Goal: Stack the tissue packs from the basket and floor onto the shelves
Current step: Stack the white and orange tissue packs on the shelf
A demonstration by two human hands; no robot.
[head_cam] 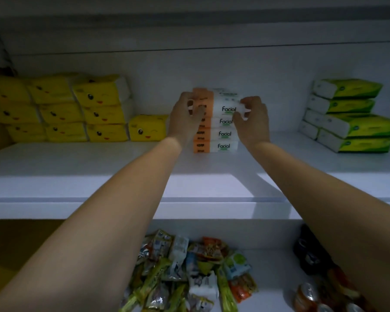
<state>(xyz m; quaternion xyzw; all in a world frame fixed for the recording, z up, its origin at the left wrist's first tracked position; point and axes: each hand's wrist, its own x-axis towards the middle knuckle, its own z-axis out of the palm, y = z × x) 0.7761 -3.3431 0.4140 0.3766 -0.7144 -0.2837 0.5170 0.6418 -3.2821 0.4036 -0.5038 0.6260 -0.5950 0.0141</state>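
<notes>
Dim white shelf (99,167) runs across the view, carrying an orange-and-white tissue stack (221,134) at its middle. The left hand (185,113) and right hand (252,118) each close their grip round opposite ends of the stack's upper packs. Left of the stack sit yellow packs (61,109); right of it, green packs (347,115). Below it, a lower shelf (268,262) holds snack packets (189,266).
</notes>
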